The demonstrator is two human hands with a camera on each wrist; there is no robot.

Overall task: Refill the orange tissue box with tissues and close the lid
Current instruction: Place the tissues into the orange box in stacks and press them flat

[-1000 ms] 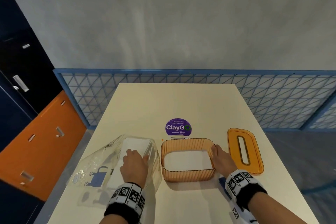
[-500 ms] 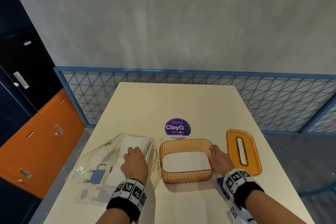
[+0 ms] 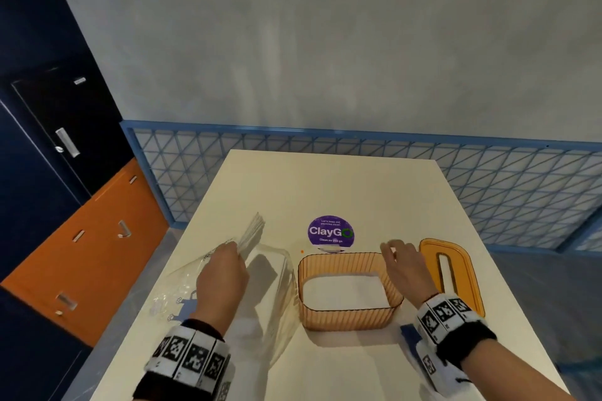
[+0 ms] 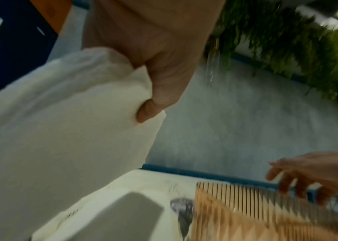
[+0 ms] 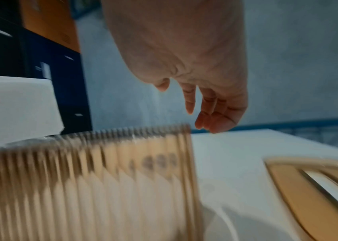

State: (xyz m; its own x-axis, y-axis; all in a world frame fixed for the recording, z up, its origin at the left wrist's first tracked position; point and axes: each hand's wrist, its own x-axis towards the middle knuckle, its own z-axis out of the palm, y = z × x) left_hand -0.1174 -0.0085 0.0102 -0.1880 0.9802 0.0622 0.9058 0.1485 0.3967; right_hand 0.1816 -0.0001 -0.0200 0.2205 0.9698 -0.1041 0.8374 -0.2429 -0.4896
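gripping one tissue stack point(image 3: 251, 235), two hands.

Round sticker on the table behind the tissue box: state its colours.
The ClayGo sticker is purple with white lettering and a green ring; clearest in the head view.

Lidless orange tissue box point(image 3: 348, 295), tissues point(image 3: 252, 233) aloft

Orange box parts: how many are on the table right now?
2. The open box stands near the table's front, between the two hands. Its slotted lid lies flat just right of it, beyond the right hand. None seem hidden.
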